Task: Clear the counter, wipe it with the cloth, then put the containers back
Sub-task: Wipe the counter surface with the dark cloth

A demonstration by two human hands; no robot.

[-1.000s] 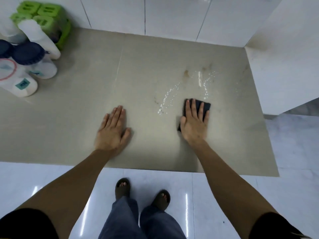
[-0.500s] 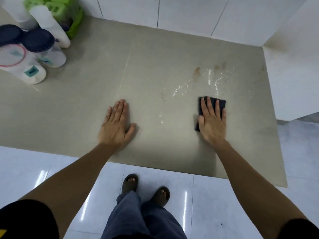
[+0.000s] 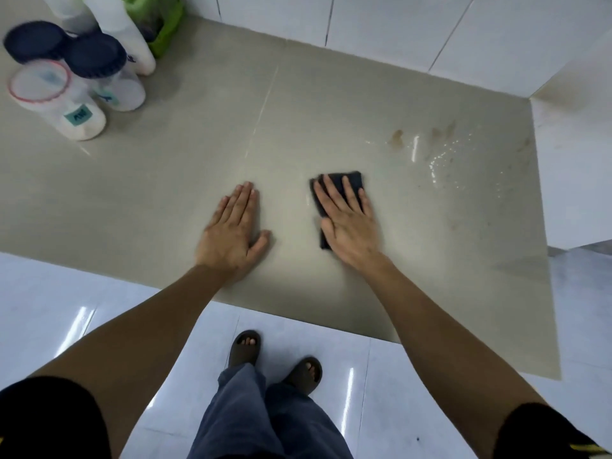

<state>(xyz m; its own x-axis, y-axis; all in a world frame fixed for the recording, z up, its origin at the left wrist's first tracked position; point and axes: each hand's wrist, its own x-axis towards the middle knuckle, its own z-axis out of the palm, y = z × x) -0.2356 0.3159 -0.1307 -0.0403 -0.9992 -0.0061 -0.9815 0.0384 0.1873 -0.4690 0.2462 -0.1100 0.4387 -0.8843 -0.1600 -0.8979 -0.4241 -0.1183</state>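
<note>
Pressing flat on a beige worktop [image 3: 165,200], both hands have fingers straight and spread, seen from above. Right hand [image 3: 349,223] lies palm-down on a dark folded cloth [image 3: 347,180], covering most of it; cloth edges show past the fingertips and beside the thumb. Left hand [image 3: 233,231] rests bare on the worktop just beside it, w/ a narrow gap between the two. Beyond and to the right of the right hand: wet streaks [image 3: 440,160] and small brown stains [image 3: 396,138], apart from the cloth. Far beyond and left of the left hand, well apart, the containers are grouped: two jars w/ dark blue lids [image 3: 96,56], a clear jar w/ a red-rimmed lid [image 3: 39,82], a white bottle [image 3: 130,44], a green pack [image 3: 165,24] against the tiled wall [image 3: 381,24]. Below the hands: sandalled feet [image 3: 245,347] on a glossy white floor [image 3: 49,309].
</note>
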